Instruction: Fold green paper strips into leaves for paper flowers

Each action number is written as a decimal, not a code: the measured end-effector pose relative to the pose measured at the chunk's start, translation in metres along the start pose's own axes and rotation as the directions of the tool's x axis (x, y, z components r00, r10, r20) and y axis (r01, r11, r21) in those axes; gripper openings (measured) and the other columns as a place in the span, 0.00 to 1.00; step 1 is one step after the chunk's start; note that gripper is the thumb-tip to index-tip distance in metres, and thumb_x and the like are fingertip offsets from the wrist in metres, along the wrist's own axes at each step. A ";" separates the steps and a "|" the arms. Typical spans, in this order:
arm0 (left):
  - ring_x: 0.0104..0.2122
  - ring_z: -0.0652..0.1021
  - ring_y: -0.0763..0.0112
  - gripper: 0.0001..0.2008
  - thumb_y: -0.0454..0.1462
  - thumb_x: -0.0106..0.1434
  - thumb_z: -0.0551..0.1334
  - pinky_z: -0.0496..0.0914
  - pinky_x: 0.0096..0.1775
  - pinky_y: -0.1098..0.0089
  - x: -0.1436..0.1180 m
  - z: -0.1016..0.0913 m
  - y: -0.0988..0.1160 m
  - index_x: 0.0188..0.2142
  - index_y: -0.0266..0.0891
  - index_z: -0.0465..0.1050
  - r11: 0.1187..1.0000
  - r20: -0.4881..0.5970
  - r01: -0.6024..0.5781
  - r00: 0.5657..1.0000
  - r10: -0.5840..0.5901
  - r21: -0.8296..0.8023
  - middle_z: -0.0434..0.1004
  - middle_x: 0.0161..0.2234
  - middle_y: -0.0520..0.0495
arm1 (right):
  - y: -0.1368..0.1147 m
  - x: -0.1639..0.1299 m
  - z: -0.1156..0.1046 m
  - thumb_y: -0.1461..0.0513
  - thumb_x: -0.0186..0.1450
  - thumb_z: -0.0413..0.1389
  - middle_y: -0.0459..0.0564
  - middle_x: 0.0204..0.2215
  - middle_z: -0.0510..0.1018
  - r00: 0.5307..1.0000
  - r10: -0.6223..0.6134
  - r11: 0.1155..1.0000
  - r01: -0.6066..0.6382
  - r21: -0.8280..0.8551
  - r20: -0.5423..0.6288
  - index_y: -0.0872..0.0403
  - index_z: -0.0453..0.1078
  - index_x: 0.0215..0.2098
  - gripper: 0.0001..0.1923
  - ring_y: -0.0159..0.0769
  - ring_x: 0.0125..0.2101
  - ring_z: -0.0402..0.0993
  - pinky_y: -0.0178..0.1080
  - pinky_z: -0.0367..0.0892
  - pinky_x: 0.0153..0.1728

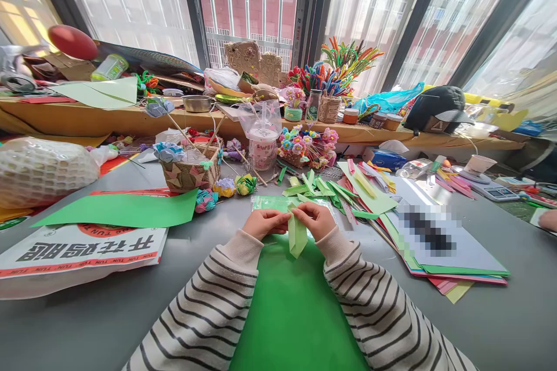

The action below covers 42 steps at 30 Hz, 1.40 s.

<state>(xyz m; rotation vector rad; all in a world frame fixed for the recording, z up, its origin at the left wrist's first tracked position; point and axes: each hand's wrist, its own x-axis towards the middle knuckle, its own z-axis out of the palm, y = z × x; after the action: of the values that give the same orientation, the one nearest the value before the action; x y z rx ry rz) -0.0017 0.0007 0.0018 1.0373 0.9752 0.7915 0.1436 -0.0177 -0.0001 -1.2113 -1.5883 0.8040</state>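
Between my two hands is a folded strip of light green paper (298, 236), its lower end hanging down in a point. My left hand (267, 222) pinches its upper left edge with thumb and forefinger. On the other side, my right hand (318, 219) is closed on the top of the same strip, fingertips nearly meeting those of the left. Under both hands lies a large green sheet (300, 313) on the grey table. Just beyond them is a pile of folded green paper strips (317, 185).
A green paper sheet (122, 210) rests on a printed bag (82, 255) at left. Paper flowers stand in a woven basket (191, 177), with a lidded cup (263, 148) beside it. Stacked coloured paper (470, 255) lies at right, near another person's hand (548, 220). A cluttered ledge (143, 119) runs behind.
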 end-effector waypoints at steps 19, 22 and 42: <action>0.18 0.70 0.77 0.14 0.42 0.37 0.65 0.66 0.26 0.73 -0.001 0.003 -0.002 0.19 0.32 0.69 0.983 -0.076 -0.164 0.982 0.171 0.084 0.70 0.15 0.51 | -0.002 0.001 0.000 0.56 0.52 0.51 0.47 0.19 0.69 1.000 0.006 0.999 -0.007 0.038 0.003 0.57 0.68 0.22 0.12 0.30 0.21 0.63 0.32 0.60 0.23; 0.18 0.70 0.76 0.14 0.42 0.37 0.65 0.66 0.26 0.73 -0.001 0.002 -0.001 0.19 0.33 0.70 0.981 -0.055 -0.160 0.985 0.166 0.108 0.70 0.15 0.51 | -0.002 0.001 -0.001 0.55 0.51 0.52 0.46 0.18 0.69 1.000 0.017 0.999 -0.017 0.043 0.009 0.56 0.67 0.21 0.11 0.29 0.21 0.63 0.32 0.60 0.22; 0.21 0.72 0.73 0.13 0.43 0.38 0.64 0.67 0.28 0.72 -0.002 0.003 0.000 0.21 0.33 0.71 0.979 -0.013 -0.171 0.985 0.173 0.115 0.72 0.17 0.49 | -0.003 0.000 0.000 0.56 0.50 0.52 0.45 0.17 0.67 0.999 0.035 0.999 -0.035 -0.007 -0.033 0.56 0.66 0.21 0.11 0.29 0.20 0.62 0.31 0.58 0.20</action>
<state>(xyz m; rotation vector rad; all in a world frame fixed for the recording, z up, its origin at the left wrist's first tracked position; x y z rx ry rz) 0.0001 -0.0020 0.0033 1.2253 0.9678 0.9002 0.1427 -0.0187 0.0022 -1.2553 -1.5485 0.7968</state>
